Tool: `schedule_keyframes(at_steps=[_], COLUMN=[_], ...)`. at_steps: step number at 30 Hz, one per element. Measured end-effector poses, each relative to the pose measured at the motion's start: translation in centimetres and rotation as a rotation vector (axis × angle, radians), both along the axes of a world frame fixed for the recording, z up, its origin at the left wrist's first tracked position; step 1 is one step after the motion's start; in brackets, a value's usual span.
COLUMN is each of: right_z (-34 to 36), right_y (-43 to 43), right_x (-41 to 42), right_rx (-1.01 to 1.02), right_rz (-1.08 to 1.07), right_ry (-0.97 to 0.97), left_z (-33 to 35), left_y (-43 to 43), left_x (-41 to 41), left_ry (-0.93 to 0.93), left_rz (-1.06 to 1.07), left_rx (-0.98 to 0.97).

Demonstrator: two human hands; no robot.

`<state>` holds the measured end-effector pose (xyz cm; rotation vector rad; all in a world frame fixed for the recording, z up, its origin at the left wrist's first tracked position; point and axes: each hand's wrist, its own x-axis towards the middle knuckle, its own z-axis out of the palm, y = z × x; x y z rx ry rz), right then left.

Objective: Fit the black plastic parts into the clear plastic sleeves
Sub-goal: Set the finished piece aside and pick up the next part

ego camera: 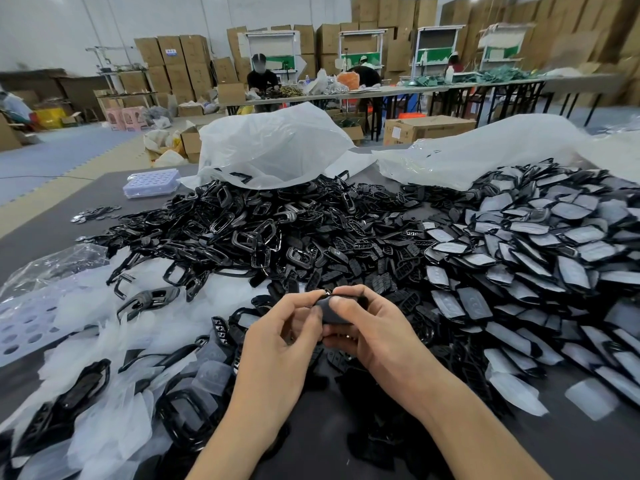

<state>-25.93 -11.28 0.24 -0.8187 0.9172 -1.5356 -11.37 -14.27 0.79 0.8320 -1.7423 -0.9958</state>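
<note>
Both hands work at near centre, above the table. The left hand (284, 327) pinches the top edge of the black plastic part (334, 311); the right hand (367, 323) grips it, thumb on its face. Whether a clear sleeve already covers it cannot be told. Align squarely, then press evenly, avoiding creases.

A pile of parts (259, 237) lies on the table (41, 237). Right of the pile lie filled sleeves (540, 251). Left of it lie empty sleeves (114, 344). Behind it sit bags (273, 147).
</note>
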Motion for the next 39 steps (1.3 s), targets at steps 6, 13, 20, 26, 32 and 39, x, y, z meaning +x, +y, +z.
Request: schedule_keyframes(at_steps=[6, 13, 20, 26, 32, 39], right_z=[0.0, 0.4, 0.6, 0.6, 0.8, 0.8], right_y=[0.1, 0.7, 0.4, 0.4, 0.6, 0.6], right_x=[-0.2, -0.3, 0.2, 0.4, -0.1, -0.6], right_rx=[0.024, -0.006, -0.027, 0.001, -0.026, -0.012], right_rz=[0.016, 0.022, 0.052, -0.004, -0.054, -0.180], right_ry=[0.044, 0.195, 0.066, 0.080, 0.170, 0.116], left_z=[-0.1, -0.7, -0.4, -0.2, 0.0, -0.1], left_y=[0.1, -0.3, -0.3, 0.1, 0.8, 0.9], left_x=[-0.1, 0.2, 0.2, 0.1, 0.0, 0.4], left_ry=[-0.062, -0.217, -0.179, -0.123, -0.181, -0.488], left_rz=[-0.002, 0.017, 0.035, 0.046, 0.077, 0.046], left_rx=[-0.054, -0.295, -0.331, -0.281, -0.310, -0.564])
